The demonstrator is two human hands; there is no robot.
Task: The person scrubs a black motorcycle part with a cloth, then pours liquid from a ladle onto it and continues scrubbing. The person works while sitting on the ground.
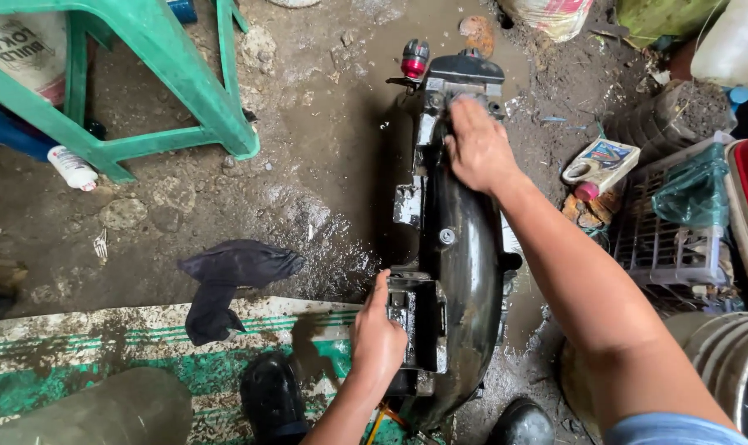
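Observation:
A long, black, greasy motorcycle rear fender part lies lengthwise on the muddy ground, with a red turn-signal lamp at its far end. My left hand grips the near end at a boxy black bracket. Stretched out over the part, my right hand presses flat on its far end near the tail section. Neither hand holds a tool.
A green plastic stool stands at the far left. A dark rag lies on the wet ground by a green-and-white mat. A white oil bottle, a grey crate and buckets crowd the right. Black boots are near me.

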